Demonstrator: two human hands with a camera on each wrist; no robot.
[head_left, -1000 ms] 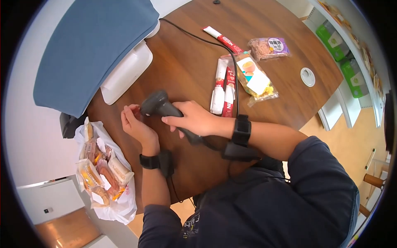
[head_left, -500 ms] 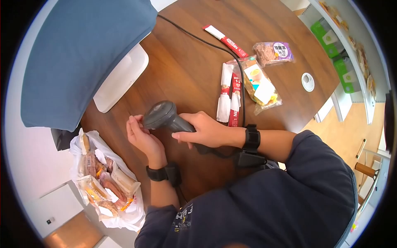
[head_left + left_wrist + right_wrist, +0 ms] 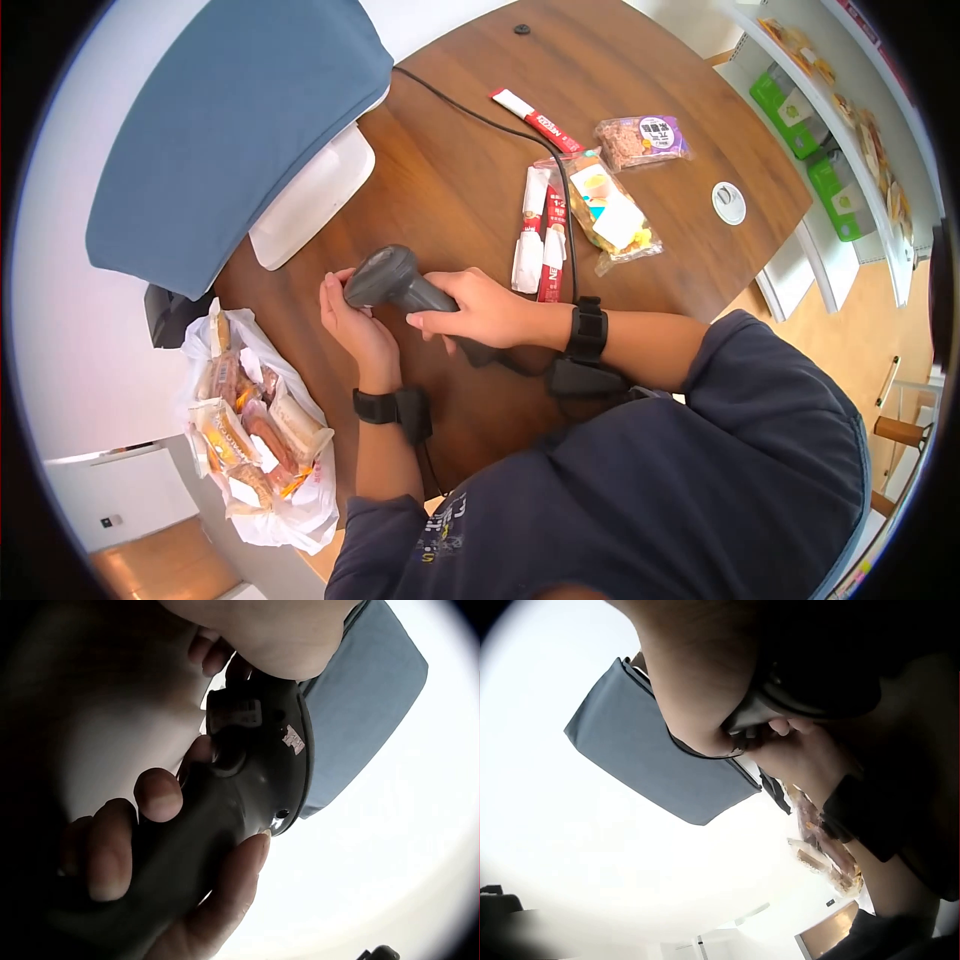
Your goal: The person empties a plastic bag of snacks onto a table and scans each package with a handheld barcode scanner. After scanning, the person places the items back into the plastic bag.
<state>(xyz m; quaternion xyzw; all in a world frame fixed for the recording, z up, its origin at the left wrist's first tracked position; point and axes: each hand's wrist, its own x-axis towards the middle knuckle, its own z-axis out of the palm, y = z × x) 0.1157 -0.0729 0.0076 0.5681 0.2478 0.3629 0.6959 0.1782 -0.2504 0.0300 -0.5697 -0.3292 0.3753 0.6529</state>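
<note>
My right hand (image 3: 485, 308) grips the handle of a dark grey barcode scanner (image 3: 388, 275), thumb along one side and fingers around the other. In the left wrist view the scanner (image 3: 259, 772) shows a small label and a torn sticker on its head. My left hand (image 3: 362, 335) is raised at the scanner head, palm toward it, fingers loosely bent at its far edge. Part of those fingers is hidden behind the head in the left wrist view.
A white plastic bag (image 3: 318, 490) of packaged snacks stands at the left. Red-and-white stick packets (image 3: 552, 240), a clear snack bag (image 3: 612, 215) and a purple-labelled pack (image 3: 642, 142) lie on the table (image 3: 450, 180). A black cable (image 3: 480, 115) crosses it near a blue-covered device (image 3: 240, 140).
The left hand has come closer to the scanner head, its fingers now overlapping the edge. The right hand keeps its grip on the scanner. The head view has shifted slightly.
</note>
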